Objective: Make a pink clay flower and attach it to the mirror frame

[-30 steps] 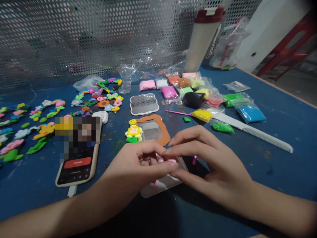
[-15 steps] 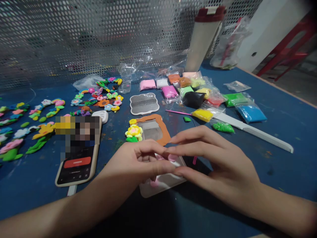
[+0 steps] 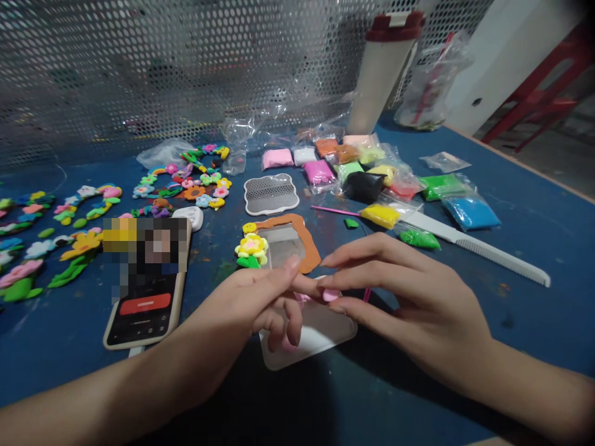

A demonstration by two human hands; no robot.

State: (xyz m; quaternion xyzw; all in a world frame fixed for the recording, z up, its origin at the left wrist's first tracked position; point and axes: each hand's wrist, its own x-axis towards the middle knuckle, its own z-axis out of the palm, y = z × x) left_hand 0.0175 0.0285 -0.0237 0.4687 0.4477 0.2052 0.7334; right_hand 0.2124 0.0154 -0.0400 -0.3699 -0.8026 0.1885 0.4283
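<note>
Between the thumb and fingers of my right hand point(image 3: 409, 303) is a small piece of pink clay point(image 3: 331, 295). My left hand point(image 3: 260, 303) reaches in from the other side, its index fingertip at or very near the pink piece. Its thumb is lifted apart and the other fingers are loosely curled. Beneath both hands lies a clear plastic sheet point(image 3: 316, 341) with more pink clay bits on it, partly hidden by my fingers. Just beyond is a mirror frame point(image 3: 312, 251) edged in orange clay, with a yellow clay flower point(image 3: 251, 248) on its left side.
A small white-rimmed mirror point(image 3: 271, 194) lies farther back. Bagged clay, including a yellow pack point(image 3: 380, 215), and a white comb point(image 3: 502, 257) are at right. A phone point(image 3: 149, 310) and finished clay flowers point(image 3: 83, 244) are at left. A tumbler point(image 3: 383, 80) stands behind.
My left thumb has lifted off the pink clay and its index finger has straightened. The pink piece now shows in my right fingers, which have barely moved.
</note>
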